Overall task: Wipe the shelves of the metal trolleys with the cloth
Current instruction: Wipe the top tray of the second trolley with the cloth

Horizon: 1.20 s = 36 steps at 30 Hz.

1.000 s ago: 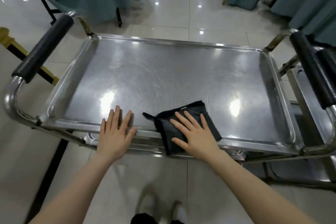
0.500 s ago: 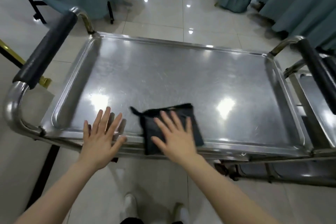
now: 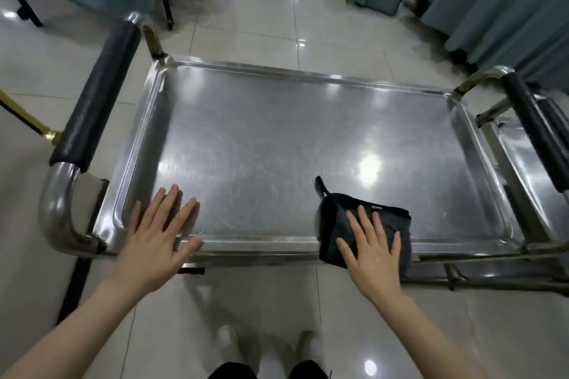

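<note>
– While my right hand (image 3: 374, 252) lies flat on the cloth (image 3: 332, 224), fingers straight and spread, I read this as mid-wipe on the top shelf (image 3: 277, 148), down by its near rim at five o'clock.

– And the left?

– Left hand (image 3: 155, 243) is flat too, fingers apart, pressing the rim at seven o'clock. It holds nothing. I judge it's bracing the trolley (image 3: 61, 203).

– How does the cloth look?

– Dark, folded into a thick pad, with one thin tail poking out toward eleven. Its near edge hangs over the rim, so part of it is off the shelf.

– Next move?

– I'd push the pad away toward twelve, then sweep across in lanes. Glare hides which parts of the metal are clean, so I'd cover all of it. That calls for even palm pressure, or the folds may open or the pad slip off the edge. By my reckoning the second trolley (image 3: 523, 157) at three o'clock is yet to be done.
</note>
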### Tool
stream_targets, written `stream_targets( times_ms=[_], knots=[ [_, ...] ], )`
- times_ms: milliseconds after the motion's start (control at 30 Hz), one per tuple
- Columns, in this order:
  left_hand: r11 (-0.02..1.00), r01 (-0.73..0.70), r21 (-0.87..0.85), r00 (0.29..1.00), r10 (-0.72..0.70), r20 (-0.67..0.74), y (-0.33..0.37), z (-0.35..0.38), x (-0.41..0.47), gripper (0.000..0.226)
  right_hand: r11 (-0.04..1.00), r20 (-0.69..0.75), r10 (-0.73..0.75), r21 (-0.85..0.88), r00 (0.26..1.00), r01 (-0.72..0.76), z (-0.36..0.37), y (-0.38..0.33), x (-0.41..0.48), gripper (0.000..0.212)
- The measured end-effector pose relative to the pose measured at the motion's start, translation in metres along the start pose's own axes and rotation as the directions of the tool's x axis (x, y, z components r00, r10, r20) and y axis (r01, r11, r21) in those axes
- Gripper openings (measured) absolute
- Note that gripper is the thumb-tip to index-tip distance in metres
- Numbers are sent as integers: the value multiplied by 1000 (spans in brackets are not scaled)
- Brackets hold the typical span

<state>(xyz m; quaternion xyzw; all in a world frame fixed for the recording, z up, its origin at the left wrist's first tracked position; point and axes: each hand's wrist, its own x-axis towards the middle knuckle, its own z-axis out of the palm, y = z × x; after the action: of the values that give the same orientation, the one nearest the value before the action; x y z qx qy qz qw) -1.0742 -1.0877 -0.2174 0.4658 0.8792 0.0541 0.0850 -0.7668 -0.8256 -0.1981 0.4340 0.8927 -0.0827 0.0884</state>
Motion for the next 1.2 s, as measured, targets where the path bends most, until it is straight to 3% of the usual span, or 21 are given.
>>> stream_targets(
  times_ms=[100, 167, 233, 367, 500, 600, 700, 767, 867, 933, 1033, 1200],
  knots=[
    [998, -15, -58, 1000, 16, 12, -2, -4, -3, 70, 965, -14, -262, -26, 965, 261, 14, -104, 3, 67],
    [989, -27, -145, 1000, 27, -2, -3, -14, -5, 67, 890, -51, -455, -36, 889, 454, 24, -182, 3, 63],
    [986, -99, -135, 993, 88, -81, -10, -30, -6, 61, 833, -35, -553, -39, 833, 551, 26, -235, 3, 62],
    [982, -164, 91, 963, 179, -201, -33, -79, 13, 59, 824, 10, -560, -91, 828, 559, 20, -207, 6, 63],
    [940, -217, 262, 924, 285, -254, -36, -109, 23, 46, 928, 11, -351, -132, 936, 349, 12, -121, 5, 66],
    [989, -75, 125, 928, 115, -353, -53, -126, 28, 46, 950, 72, -287, -107, 955, 293, 7, -114, 5, 67],
    [999, -19, -44, 934, 2, -358, -65, -127, 27, 51, 896, 31, -428, -114, 903, 428, 9, -169, 3, 64],
    [997, -28, -69, 931, 0, -365, -64, -124, 24, 49, 808, -14, -586, -87, 810, 583, 15, -226, 8, 57],
    [994, -30, -102, 927, -10, -374, -69, -119, 14, 47, 671, 40, -741, 35, 670, 740, 27, -311, 24, 60],
    [994, -29, -105, 928, -12, -372, -73, -115, 7, 48, 669, 76, -744, 92, 664, 738, 23, -345, 46, 61],
    [993, -33, -113, 924, -13, -383, -74, -114, 8, 48, 706, 96, -707, 35, 700, 708, 16, -348, 62, 62],
    [991, -37, -126, 913, -18, -409, -72, -111, 9, 47, 705, 29, -709, 20, 704, 709, 33, -312, -6, 58]
  ],
)
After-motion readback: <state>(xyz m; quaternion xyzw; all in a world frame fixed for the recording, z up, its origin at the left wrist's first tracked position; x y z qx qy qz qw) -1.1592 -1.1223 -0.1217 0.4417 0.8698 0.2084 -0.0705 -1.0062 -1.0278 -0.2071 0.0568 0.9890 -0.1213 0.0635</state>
